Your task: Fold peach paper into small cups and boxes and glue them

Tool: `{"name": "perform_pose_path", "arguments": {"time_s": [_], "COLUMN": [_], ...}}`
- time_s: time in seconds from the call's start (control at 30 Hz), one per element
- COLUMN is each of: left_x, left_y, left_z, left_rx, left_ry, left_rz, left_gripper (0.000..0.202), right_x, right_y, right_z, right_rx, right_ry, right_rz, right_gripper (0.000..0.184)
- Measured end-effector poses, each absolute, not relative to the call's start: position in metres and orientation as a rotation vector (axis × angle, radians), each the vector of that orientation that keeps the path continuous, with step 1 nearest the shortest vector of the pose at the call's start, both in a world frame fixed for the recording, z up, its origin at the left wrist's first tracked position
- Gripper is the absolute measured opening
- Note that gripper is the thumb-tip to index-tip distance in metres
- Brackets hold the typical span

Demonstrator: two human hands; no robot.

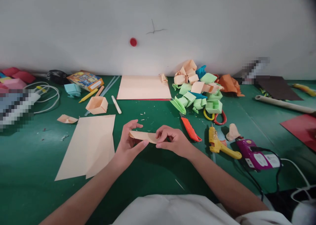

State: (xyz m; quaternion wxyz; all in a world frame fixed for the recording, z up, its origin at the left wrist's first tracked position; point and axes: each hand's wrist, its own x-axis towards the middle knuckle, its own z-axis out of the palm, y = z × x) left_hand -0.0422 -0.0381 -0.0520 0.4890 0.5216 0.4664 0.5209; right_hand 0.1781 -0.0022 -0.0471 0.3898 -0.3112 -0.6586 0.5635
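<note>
A small folded piece of peach paper (144, 136) is pinched between both my hands just above the green table (29, 165). My left hand (128, 144) holds its left end with thumb and fingers. Its right end is pressed under the closed fingers of my right hand (171, 142). To the left of my left hand lie larger peach sheets (89, 146), flat on the table. A folded peach paper box (97, 105) stands behind them.
Right of my hands lie an orange utility knife (190, 128), a yellow glue gun (219, 145), a purple glue gun (251, 154) with cable, and scissors (217, 117). A pile of folded green, peach and blue paper shapes (197, 90) sits behind. A peach sheet (144, 87) lies by the wall.
</note>
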Motion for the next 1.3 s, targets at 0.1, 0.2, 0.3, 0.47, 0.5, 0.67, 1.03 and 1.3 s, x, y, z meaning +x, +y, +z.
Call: {"name": "perform_pose_path", "arguments": {"time_s": [0.1,0.2,0.3,0.47,0.5,0.67,1.03,1.3], "left_x": [-0.041,-0.043,-0.044,-0.044,-0.044,-0.047,-0.044,-0.059], "left_y": [-0.037,-0.036,-0.035,-0.035,-0.035,-0.033,-0.034,-0.03], "left_z": [-0.055,-0.055,-0.053,-0.048,-0.047,-0.045,-0.037,-0.044], "left_rx": [1.224,1.185,1.153,1.003,0.952,0.815,1.111,1.213], "left_ry": [1.168,1.192,1.171,1.079,1.059,1.03,1.31,1.47], "left_rz": [1.325,1.367,1.375,1.415,1.433,1.414,0.911,0.914], "left_gripper": [0.062,0.059,0.057,0.063,0.064,0.057,0.048,0.042], "right_x": [0.17,0.163,0.159,0.162,0.164,0.174,0.178,0.189], "right_y": [-0.007,-0.012,-0.014,-0.01,-0.009,0.0,0.007,0.012], "right_z": [-0.047,-0.044,-0.041,-0.04,-0.04,-0.037,-0.045,-0.047], "right_rx": [-0.785,-0.794,-0.833,-0.937,-0.966,-1.072,-1.152,-1.244], "right_ry": [-1.59,-1.448,-1.29,-1.087,-1.036,-0.845,-0.894,-1.168], "right_rz": [1.445,1.592,1.725,1.737,1.741,1.735,1.679,1.568], "right_gripper": [0.019,0.019,0.022,0.027,0.028,0.035,0.037,0.026]}}
